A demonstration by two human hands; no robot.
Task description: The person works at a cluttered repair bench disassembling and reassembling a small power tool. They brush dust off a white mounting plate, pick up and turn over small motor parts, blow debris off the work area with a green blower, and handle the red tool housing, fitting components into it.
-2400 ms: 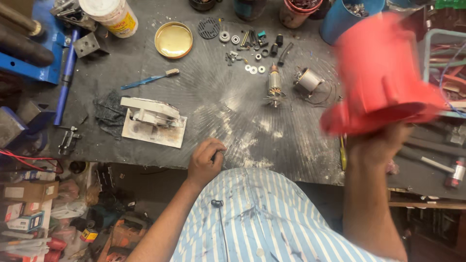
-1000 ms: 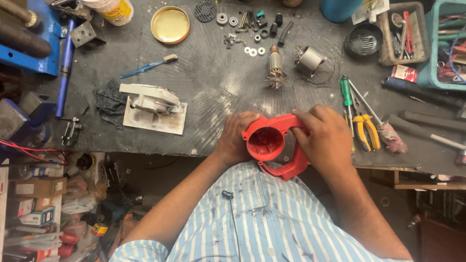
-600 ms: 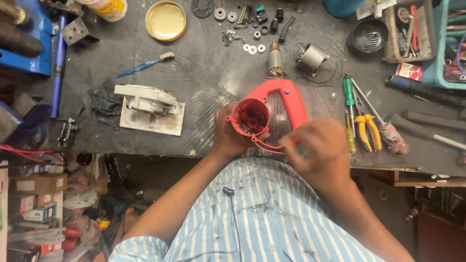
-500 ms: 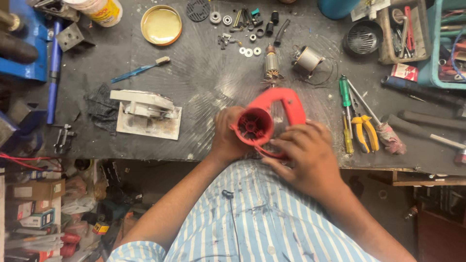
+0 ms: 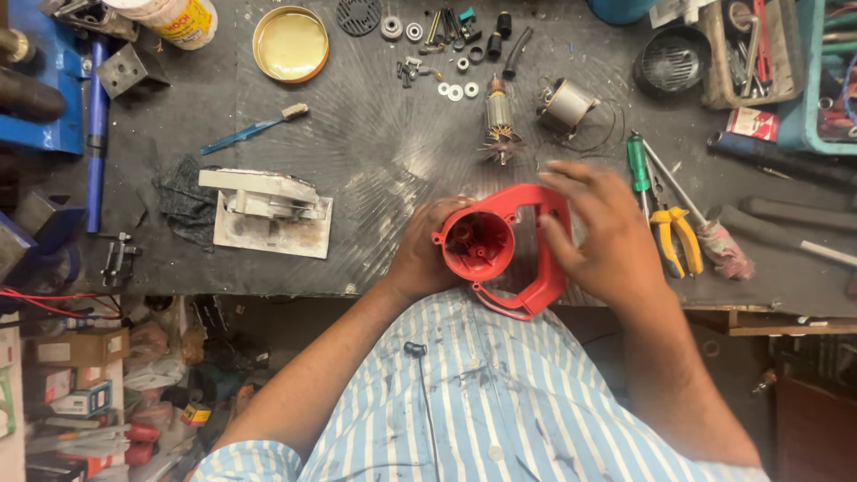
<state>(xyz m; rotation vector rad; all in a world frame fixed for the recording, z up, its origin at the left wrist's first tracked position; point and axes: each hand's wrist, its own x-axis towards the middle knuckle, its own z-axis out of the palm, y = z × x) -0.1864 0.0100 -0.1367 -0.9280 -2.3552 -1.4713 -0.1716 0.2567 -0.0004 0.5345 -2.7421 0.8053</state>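
The left hand (image 5: 424, 259) gripped the red housing (image 5: 500, 245), fingers clamped; beside it, the right hand (image 5: 607, 232) rested with fingers apart.

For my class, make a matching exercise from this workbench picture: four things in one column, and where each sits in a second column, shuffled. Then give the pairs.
Things:
1. red plastic housing
2. round yellow lid
3. green-handled screwdriver
4. blue-handled brush

Places:
A. far side of the bench, beside a black round grille
B. between the left hand and right hand, at the near edge
C. left of the yellow-handled pliers
D. just beyond the grey block on the white sheet

Pairs: 1-B, 2-A, 3-C, 4-D
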